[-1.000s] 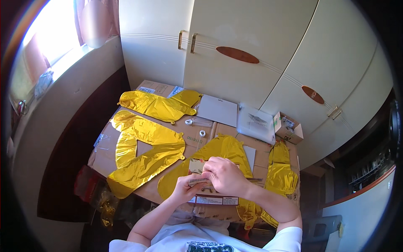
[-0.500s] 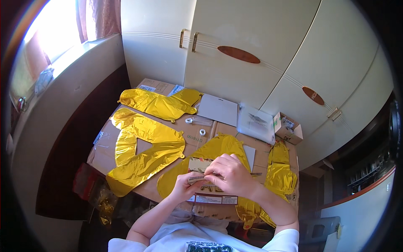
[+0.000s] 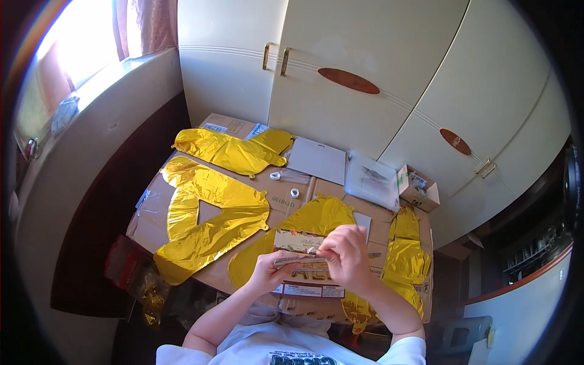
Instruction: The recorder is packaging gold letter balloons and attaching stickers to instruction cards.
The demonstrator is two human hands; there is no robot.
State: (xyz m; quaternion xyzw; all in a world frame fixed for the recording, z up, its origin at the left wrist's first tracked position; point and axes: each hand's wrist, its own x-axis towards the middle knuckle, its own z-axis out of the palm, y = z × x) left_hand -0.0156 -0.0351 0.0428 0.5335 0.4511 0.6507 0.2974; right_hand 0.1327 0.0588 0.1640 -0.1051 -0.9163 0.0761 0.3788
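Packet (image 3: pixel 291 239), flower-printed, is held before the chest over the near part of the cardboard (image 3: pixel 278 210). Left hand (image 3: pixel 272 272) grips its left end; right hand (image 3: pixel 345 255) has fingers curled together at the right end, whether pinching anything I cannot tell. Just beyond lies gold foil (image 3: pixel 325 213); farther out, two white rolls (image 3: pixel 295 193), a white sheet (image 3: pixel 319 160), a clear bag (image 3: pixel 372 179) and a small box (image 3: pixel 418 187) near the cupboard (image 3: pixel 359 42).
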